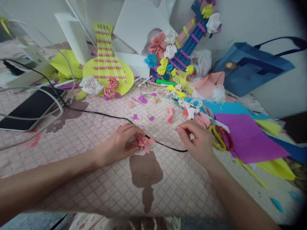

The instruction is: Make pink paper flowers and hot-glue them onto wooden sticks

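Observation:
My left hand (pixel 117 142) rests low over the table, its thumb and fingers closed around the left side of a pink paper flower (pixel 144 143). Some of the flower's petals are hidden behind those fingers. To the right, my right hand (pixel 198 140) hovers with thumb and forefinger pinched together; anything between the tips is too small to make out. A narrow pink paper bundle (pixel 170 115) lies just beyond that hand. Near its knuckles is a white glue gun (pixel 190 111), and scissors (pixel 221 137) with yellow and red handles lie beside its wrist.
A black cable (pixel 103 113) crosses the table between my hands. A yellow paper guitar (pixel 109 65) and a blue one (pixel 183 52) lean at the back. Purple paper (pixel 249 137) lies at right, near a blue bag (pixel 249 68). At left is a dark tablet-like device (pixel 28 110).

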`<move>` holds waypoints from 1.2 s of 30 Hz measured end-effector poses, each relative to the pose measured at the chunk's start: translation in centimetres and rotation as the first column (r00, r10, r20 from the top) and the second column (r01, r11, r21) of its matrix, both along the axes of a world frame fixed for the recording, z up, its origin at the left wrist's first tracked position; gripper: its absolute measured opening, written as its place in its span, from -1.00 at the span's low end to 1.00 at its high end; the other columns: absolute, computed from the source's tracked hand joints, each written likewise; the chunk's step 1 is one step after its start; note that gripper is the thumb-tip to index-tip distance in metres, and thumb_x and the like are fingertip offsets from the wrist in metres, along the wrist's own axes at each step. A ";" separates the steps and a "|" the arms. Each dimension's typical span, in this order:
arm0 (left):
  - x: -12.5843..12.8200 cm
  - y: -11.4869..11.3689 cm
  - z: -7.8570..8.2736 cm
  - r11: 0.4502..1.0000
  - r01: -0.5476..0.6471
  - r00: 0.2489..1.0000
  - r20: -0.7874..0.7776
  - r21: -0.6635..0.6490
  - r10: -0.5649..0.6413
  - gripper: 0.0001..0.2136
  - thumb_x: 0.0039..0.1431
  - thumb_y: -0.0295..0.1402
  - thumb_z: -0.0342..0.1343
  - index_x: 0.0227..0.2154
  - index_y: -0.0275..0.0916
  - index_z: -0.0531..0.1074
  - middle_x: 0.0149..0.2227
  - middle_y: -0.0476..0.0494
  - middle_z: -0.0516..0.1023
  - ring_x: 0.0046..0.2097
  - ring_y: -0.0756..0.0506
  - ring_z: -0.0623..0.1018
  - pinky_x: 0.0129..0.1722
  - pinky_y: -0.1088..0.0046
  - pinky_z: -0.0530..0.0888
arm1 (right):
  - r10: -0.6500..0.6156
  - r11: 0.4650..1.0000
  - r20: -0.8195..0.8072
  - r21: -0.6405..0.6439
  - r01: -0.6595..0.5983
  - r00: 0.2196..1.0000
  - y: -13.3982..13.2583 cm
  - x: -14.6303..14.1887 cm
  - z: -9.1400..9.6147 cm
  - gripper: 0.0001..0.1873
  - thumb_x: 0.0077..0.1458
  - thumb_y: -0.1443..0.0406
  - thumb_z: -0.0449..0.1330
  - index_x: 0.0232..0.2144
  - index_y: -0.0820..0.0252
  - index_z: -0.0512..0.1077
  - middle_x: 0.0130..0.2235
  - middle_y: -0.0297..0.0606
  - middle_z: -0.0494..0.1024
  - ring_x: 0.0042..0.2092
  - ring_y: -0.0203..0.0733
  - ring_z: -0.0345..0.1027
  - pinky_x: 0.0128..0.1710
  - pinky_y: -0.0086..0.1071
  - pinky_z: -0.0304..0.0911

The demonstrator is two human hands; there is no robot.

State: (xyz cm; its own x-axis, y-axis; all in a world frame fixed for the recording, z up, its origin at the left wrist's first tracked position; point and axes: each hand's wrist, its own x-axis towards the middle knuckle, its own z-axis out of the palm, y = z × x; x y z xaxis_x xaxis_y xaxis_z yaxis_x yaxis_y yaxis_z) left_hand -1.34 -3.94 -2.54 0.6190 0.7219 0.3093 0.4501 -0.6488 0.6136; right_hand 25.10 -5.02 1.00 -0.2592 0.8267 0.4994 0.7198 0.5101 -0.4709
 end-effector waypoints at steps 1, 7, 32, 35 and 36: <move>0.0 0.0 -0.1 1.000 -0.011 1.000 -0.001 0.000 0.011 -0.76 0.10 -0.51 0.10 -0.15 -0.22 0.36 -0.18 -0.11 0.49 -0.11 -0.08 0.46 -0.09 0.35 0.42 | 0.054 0.998 -0.003 -0.017 -0.054 0.999 -0.2 -0.6 -0.2 -0.85 0.17 0.38 0.07 -0.46 0.16 0.33 -0.49 -0.37 0.37 -0.48 -0.33 0.21 -0.48 -0.41 0.14; 0.1 0.1 -0.6 1.000 -0.019 1.000 0.005 -0.010 0.019 -0.81 0.16 -0.48 0.10 -0.15 -0.22 0.38 -0.19 -0.08 0.50 -0.12 -0.07 0.46 -0.09 0.38 0.40 | 0.234 0.968 -0.014 -0.094 -0.234 0.972 -0.8 -3.1 -1.4 -0.90 0.18 0.41 0.08 -0.36 0.18 0.37 -0.39 -0.31 0.42 -0.35 -0.32 0.29 -0.37 -0.42 0.21; 0.0 0.0 -0.5 1.000 -0.008 0.999 0.044 0.000 0.008 -0.71 0.11 -0.49 0.12 -0.08 -0.21 0.34 -0.13 -0.14 0.47 -0.07 -0.10 0.47 -0.08 0.35 0.45 | 0.208 0.977 0.021 -0.053 -0.207 0.978 -0.8 -2.8 -0.9 -0.90 0.19 0.39 0.07 -0.35 0.18 0.38 -0.37 -0.28 0.45 -0.30 -0.27 0.32 -0.32 -0.40 0.24; -0.3 0.0 -0.3 0.999 0.029 0.999 0.024 -0.016 -0.029 -0.66 0.10 -0.53 0.09 -0.04 -0.20 0.30 -0.07 -0.14 0.43 -0.02 -0.09 0.44 -0.02 0.35 0.44 | 0.074 0.997 0.026 0.005 -0.074 0.997 0.1 -0.8 -0.4 -0.91 0.18 0.37 0.07 -0.34 0.18 0.38 -0.39 -0.30 0.45 -0.37 -0.29 0.30 -0.38 -0.41 0.21; -0.4 0.1 -0.3 0.999 0.035 0.999 0.014 -0.020 -0.035 -0.65 0.11 -0.53 0.08 -0.03 -0.19 0.30 -0.07 -0.14 0.42 -0.01 -0.09 0.44 -0.01 0.35 0.43 | 0.012 0.999 0.024 0.031 -0.012 1.000 0.6 0.1 -0.3 -0.91 0.17 0.36 0.08 -0.36 0.18 0.38 -0.41 -0.30 0.44 -0.40 -0.29 0.28 -0.40 -0.41 0.20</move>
State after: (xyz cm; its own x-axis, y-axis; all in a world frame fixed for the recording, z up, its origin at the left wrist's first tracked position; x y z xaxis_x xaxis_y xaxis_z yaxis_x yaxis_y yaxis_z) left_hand -1.73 -3.86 -2.79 0.6396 0.7063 0.3035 0.4186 -0.6511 0.6331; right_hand 25.23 -4.44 0.68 -0.2812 0.8074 0.5186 0.7244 0.5331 -0.4371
